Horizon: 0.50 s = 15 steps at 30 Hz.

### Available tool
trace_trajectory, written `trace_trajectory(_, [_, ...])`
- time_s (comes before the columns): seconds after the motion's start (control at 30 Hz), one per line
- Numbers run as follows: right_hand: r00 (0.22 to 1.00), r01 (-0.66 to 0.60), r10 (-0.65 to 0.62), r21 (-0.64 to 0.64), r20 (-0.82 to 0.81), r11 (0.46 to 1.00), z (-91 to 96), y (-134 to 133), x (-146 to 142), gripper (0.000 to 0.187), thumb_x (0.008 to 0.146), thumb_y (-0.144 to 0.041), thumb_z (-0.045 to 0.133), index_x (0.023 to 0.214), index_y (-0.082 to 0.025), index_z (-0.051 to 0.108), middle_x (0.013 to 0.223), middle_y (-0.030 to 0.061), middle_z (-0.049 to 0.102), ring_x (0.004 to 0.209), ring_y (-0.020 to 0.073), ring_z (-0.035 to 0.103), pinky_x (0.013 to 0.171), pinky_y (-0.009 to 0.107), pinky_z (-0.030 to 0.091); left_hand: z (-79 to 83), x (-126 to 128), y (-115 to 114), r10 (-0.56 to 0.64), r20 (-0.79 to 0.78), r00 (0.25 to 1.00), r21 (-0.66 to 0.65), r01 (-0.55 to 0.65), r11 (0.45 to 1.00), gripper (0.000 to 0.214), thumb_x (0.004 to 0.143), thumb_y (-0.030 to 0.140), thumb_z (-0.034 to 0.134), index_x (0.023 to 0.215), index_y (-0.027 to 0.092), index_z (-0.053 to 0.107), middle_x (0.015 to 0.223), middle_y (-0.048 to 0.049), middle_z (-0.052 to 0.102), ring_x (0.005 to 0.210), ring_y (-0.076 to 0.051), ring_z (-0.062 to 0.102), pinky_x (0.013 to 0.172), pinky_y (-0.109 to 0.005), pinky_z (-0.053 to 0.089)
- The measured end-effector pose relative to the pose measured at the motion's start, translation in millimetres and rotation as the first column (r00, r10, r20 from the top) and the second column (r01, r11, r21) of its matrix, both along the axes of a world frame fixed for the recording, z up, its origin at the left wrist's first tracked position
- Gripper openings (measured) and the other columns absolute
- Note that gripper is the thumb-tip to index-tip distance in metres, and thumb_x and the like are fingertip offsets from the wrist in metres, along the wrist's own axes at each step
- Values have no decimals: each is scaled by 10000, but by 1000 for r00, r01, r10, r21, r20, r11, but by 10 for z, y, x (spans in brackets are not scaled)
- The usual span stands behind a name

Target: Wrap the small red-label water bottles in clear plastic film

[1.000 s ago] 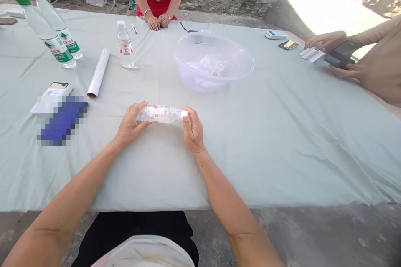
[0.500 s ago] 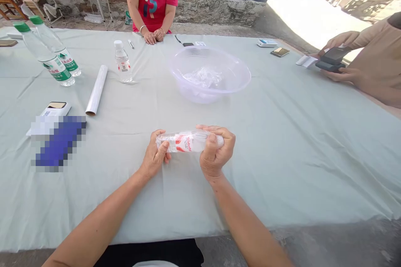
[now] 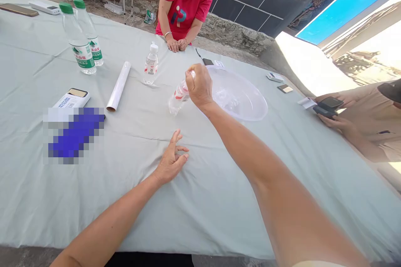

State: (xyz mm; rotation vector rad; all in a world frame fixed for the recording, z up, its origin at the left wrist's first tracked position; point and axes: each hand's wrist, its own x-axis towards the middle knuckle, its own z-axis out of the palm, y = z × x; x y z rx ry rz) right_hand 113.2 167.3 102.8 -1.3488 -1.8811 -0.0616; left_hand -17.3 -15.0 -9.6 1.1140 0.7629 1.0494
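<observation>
My right hand (image 3: 199, 86) is wrapped round the top of a small clear water bottle (image 3: 179, 96) with a red and white label. The bottle leans, base toward the lower left, just in front of the clear plastic basin (image 3: 250, 108); whether its base touches the table cannot be made out. Its cap is hidden in my fingers. Nearer to me, my left hand (image 3: 171, 158) has its fingers spread with nothing in them. Crumpled clear plastic (image 3: 226, 99) lies inside the basin. Beyond my bottle stands a similar small bottle (image 3: 151, 66) with a white cap.
Left of my hands lie a roll of clear film (image 3: 119, 87), a white box (image 3: 71, 99) and a blurred blue item (image 3: 77, 135). Two green-capped bottles (image 3: 82, 54) stand behind. A person in red (image 3: 184, 8) faces me; another (image 3: 363, 121) holds a dark device at right.
My right hand has carried the bottle forward and tilted it up toward the basin. My left hand has let go of it and opened. The view has turned and tilted.
</observation>
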Motion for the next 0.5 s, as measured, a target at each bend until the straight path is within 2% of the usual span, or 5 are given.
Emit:
trace_trajectory(0.13, [997, 78, -79, 7, 23, 997, 103, 714, -63, 336, 1027, -453, 281, 1085, -212, 508, 1109, 104, 539, 1170, 277, 539, 998, 543, 460, -54, 5, -36, -13, -96, 995, 35, 16, 999, 720, 919, 237, 535, 1568, 321, 234, 1528, -154, 364, 1101, -183, 592, 818, -314, 558])
trace_trajectory(0.23, [988, 152, -151, -63, 25, 986, 24, 1038, -178, 291, 1025, -434, 330, 1080, -216, 514, 1080, 106, 525, 1145, 283, 555, 982, 552, 468, -98, 10, -32, -16, -110, 994, 54, 22, 998, 665, 919, 209, 497, 1545, 317, 298, 1470, -137, 419, 1076, -180, 589, 791, -308, 555])
trace_trajectory(0.37, [978, 207, -196, -187, 73, 960, -154, 1171, -362, 178, 991, -379, 460, 1084, -235, 509, 1045, 99, 524, 1012, 273, 600, 945, 536, 475, -150, 22, -23, -28, -123, 992, 57, 35, 998, 637, 926, 204, 457, 1537, 313, 314, 1395, -130, 474, 1034, -179, 588, 776, -324, 555])
trace_trajectory(0.5, [967, 247, -223, -237, 124, 940, -203, 1160, -384, 224, 963, -351, 516, 1156, -248, 471, 1059, 90, 518, 1011, 265, 599, 957, 520, 459, -171, 30, -18, -31, -170, 985, 94, 47, 994, 603, 930, 218, 452, 1518, 310, 355, 1323, -114, 531, 1001, -180, 589, 799, -342, 545])
